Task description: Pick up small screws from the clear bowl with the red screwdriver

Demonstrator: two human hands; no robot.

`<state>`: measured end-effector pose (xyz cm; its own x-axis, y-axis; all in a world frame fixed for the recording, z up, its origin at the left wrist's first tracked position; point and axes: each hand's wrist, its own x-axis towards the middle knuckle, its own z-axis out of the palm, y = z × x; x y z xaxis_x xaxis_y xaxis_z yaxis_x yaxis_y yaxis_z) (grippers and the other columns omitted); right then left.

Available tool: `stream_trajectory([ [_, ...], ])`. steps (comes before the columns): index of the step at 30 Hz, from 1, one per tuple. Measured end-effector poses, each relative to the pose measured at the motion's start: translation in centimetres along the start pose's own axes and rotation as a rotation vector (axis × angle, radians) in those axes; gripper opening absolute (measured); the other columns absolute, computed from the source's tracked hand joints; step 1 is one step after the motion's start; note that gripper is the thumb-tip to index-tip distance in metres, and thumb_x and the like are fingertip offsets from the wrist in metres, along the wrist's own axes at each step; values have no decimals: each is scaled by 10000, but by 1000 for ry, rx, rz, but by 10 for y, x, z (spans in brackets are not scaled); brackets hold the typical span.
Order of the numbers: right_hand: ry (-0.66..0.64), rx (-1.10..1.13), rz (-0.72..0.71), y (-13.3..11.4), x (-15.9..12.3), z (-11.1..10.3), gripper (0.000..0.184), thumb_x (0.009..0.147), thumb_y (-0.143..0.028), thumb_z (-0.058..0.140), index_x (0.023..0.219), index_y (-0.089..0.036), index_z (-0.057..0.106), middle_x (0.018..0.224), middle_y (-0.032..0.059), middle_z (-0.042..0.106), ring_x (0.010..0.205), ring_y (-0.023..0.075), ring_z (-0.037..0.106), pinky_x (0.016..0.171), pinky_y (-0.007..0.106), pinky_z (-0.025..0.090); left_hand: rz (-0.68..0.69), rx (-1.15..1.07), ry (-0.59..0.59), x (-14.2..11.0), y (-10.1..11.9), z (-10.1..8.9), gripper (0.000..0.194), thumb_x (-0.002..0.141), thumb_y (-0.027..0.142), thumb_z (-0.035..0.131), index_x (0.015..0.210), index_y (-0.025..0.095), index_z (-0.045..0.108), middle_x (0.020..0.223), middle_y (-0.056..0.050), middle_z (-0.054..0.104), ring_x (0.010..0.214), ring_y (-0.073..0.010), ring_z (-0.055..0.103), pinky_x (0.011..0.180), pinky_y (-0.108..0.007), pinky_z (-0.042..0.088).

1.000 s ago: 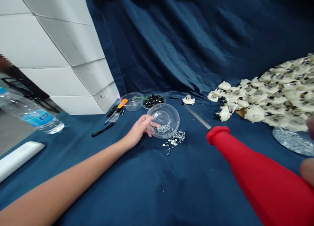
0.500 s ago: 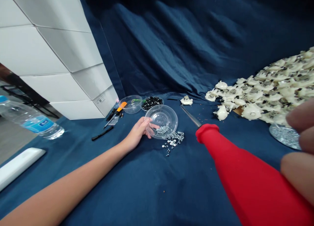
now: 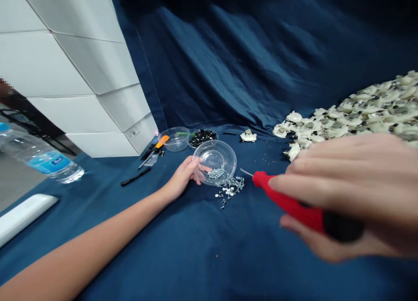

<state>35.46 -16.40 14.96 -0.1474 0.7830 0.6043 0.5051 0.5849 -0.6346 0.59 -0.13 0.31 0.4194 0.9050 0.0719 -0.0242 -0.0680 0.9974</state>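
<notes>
My left hand [image 3: 184, 177] rests against the rim of a clear plastic bowl [image 3: 214, 152], steadying it on the cloth. Inside the bowl lies a small cluster of silver screws [image 3: 217, 173]. More screws [image 3: 231, 189] are scattered on the cloth beside it. My right hand [image 3: 346, 192] is wrapped around a red-handled screwdriver [image 3: 287, 201] with a black butt end. Its thin steel shaft points left, and its tip [image 3: 245, 172] stays clear of the screws.
A heap of cream plastic parts [image 3: 359, 112] fills the right, with one lone part [image 3: 248, 136] nearby. At the back stand a second clear bowl [image 3: 175, 138], a dish of black pieces [image 3: 202, 138] and an orange-handled tool [image 3: 160, 144]. A water bottle [image 3: 39, 158] lies at left.
My right hand has come in from the right and now wraps the screwdriver handle. The screwdriver has swung and shifted toward the bowl. My left hand has stayed on the bowl.
</notes>
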Motion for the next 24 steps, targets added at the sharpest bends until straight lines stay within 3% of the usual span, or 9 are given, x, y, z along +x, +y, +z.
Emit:
stream_trajectory([
  [1,-109,-94,-77,4,8,3,272,689,-454,1014,925,-402,891,704,-26,802,564,203,712,613,330,603,-5,-6,-2,0,0,0,623,931,747,727,1135,177,581,1053,-152,845,698,-207,765,595,-292,592],
  [2,-109,-132,-131,12,12,6,200,766,-449,949,949,-391,893,782,-5,839,621,227,755,609,342,596,-11,-12,2,0,0,0,626,934,746,721,1148,176,577,1069,-155,843,707,-207,770,589,-287,592],
  [3,-4,-129,-99,23,13,10,147,821,-439,894,954,-377,886,848,11,857,682,246,783,599,342,588,-17,-19,11,1,0,0,626,941,745,713,1163,175,574,1084,-158,841,718,-207,775,583,-281,591],
  [6,162,353,325,66,0,22,181,957,-408,710,1068,-331,830,763,14,818,607,225,744,582,343,595,-26,-45,34,1,-1,1,616,963,734,690,1194,175,575,1090,-159,835,746,-211,786,572,-271,594],
  [9,143,817,620,103,-19,35,255,936,-477,722,1099,-284,756,898,69,849,749,277,805,508,323,582,-28,-71,37,2,-1,1,594,977,715,682,1197,174,574,1050,-147,831,759,-221,795,563,-267,596],
  [11,99,898,756,115,-29,43,296,914,-514,778,1082,-280,709,729,31,795,605,238,756,462,291,556,-32,-80,41,2,-2,0,593,981,710,679,1204,171,569,1036,-144,828,746,-218,790,559,-268,596],
  [15,17,861,774,127,-38,55,282,949,-491,797,1036,-243,695,577,2,724,490,219,708,473,300,581,-41,-83,44,2,-1,0,616,974,723,680,1212,168,558,1040,-153,825,744,-211,777,578,-278,602],
  [19,23,823,764,138,-42,58,400,1004,-584,696,1099,-198,731,717,89,818,590,247,786,504,299,611,-42,-91,45,2,-4,-2,625,966,736,680,1208,172,558,1041,-158,825,735,-215,769,575,-286,599],
  [24,40,797,754,146,-44,61,379,1009,-536,714,1102,-170,750,797,130,849,597,237,789,525,289,614,-35,-92,41,3,-5,-2,626,963,731,690,1208,168,565,1046,-156,824,735,-218,768,574,-291,597],
])
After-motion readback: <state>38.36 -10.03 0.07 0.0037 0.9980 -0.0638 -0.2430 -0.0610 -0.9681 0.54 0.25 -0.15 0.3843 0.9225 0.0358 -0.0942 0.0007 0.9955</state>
